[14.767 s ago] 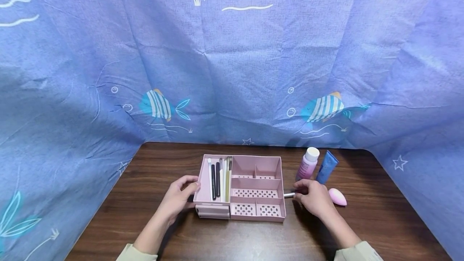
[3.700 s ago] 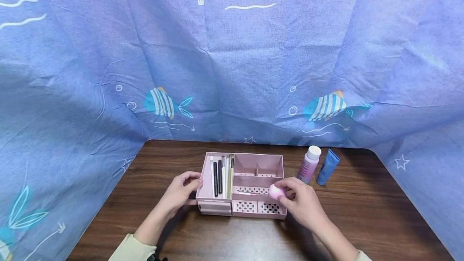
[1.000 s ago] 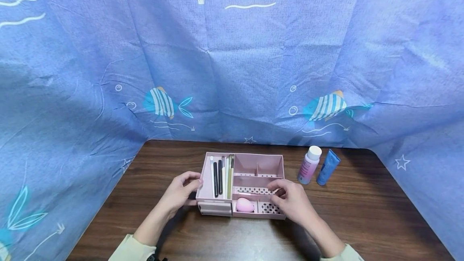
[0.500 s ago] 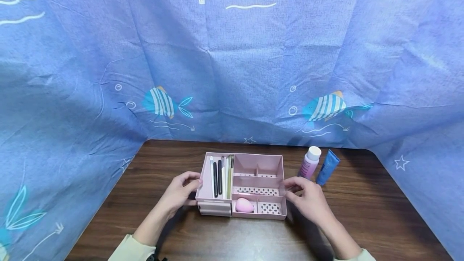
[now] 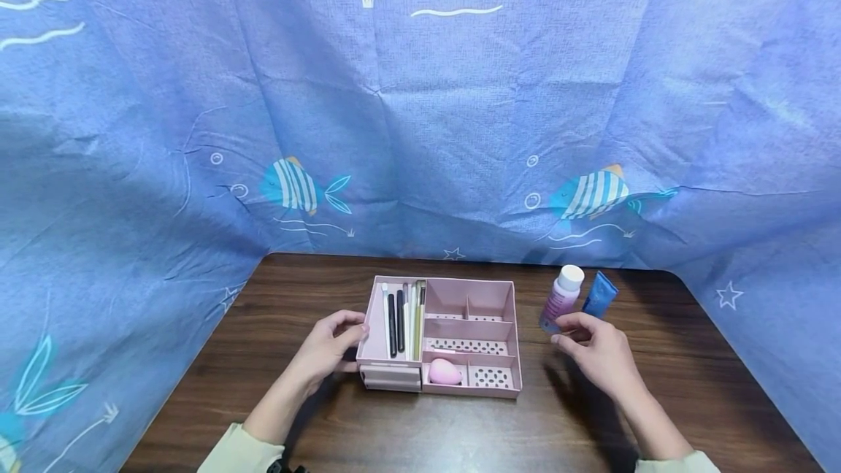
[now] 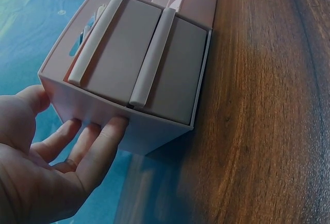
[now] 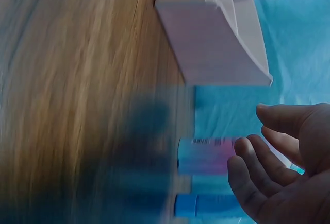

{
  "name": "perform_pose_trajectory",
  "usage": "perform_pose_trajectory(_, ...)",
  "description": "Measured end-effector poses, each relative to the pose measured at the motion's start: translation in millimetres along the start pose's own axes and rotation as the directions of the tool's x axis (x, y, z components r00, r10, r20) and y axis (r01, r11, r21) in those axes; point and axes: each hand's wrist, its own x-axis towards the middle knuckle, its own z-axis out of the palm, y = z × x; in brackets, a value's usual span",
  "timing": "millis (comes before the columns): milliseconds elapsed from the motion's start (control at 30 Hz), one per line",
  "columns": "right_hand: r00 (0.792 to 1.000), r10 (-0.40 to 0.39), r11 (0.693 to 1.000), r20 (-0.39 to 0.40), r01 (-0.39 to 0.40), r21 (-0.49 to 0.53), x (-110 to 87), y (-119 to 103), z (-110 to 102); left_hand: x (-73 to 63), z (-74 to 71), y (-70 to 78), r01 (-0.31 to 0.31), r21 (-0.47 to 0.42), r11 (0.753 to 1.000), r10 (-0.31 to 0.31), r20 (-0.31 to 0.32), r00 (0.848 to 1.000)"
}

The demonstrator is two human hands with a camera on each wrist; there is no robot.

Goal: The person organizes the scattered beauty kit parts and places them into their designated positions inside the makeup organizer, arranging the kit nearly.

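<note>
A pink desk organizer (image 5: pixel 469 394) stands mid-table with two front drawers (image 6: pixel 170 69) at its left end. My left hand (image 5: pixel 328 345) touches its left side wall; the left wrist view shows thumb and fingertips against that wall. In the front left compartment lies a pink makeup sponge (image 5: pixel 444 372). A slim brush (image 5: pixel 442 351) lies in the long middle compartment. My right hand (image 5: pixel 599 352) holds nothing, fingers loosely bent, just in front of a pink bottle with a white cap (image 5: pixel 561 303). Behind that hand stands a blue tube (image 5: pixel 601 296), its lower part hidden in the head view.
Several slim makeup brushes and dark pencils (image 5: pixel 400 320) lie side by side in the organizer's left tray. The brown wooden table (image 5: pixel 296 290) reaches back to a blue fish-print curtain (image 5: pixel 447 166).
The sponge moved from the table into the front left compartment, and the brush into the middle one. My right hand then withdrew rightward from the organizer towards the bottle and tube. The left hand stayed put.
</note>
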Motion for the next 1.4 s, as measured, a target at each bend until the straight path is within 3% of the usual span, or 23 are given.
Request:
perform_pose_trajectory(167,0.998,0.014,0.998,-0.059,-0.018,-0.058,2.8,17.1,-4.4,-0.2,0.2,0.4,-0.003,0.0,1.0,0.003,-0.001,1.0)
perform_pose_trajectory(400,0.987,0.098,0.99,-0.131,-0.11,-0.09,6.5,34.9,-8.8,0.4,-0.5,-0.1,-0.002,0.005,1.0,0.002,-0.001,1.0)
perform_pose_trajectory(700,0.958,0.205,0.972,-0.199,-0.224,-0.076,13.2,50.1,-20.1,1.7,0.2,-0.8,0.008,0.009,1.0,-0.008,-0.01,1.0)
perform_pose_trajectory(833,0.951,0.245,0.965,-0.188,-0.257,-0.041,19.0,55.0,-25.6,2.0,0.8,0.8,0.009,0.016,1.0,-0.009,-0.011,1.0)
perform_pose_trajectory(1000,0.963,0.226,0.974,-0.147,-0.225,0.027,24.9,57.2,-29.5,1.7,1.2,2.0,0.006,0.018,1.0,-0.006,-0.015,1.0)
perform_pose_trajectory(1167,0.976,0.161,0.986,-0.146,-0.164,-0.006,28.7,59.7,-30.4,1.4,1.1,1.2,0.002,0.018,1.0,-0.002,-0.014,1.0)
perform_pose_trajectory(1400,0.978,0.143,0.989,-0.149,-0.148,-0.026,29.4,61.5,-30.7,1.4,1.2,0.2,-0.005,0.022,1.0,0.006,-0.013,1.0)
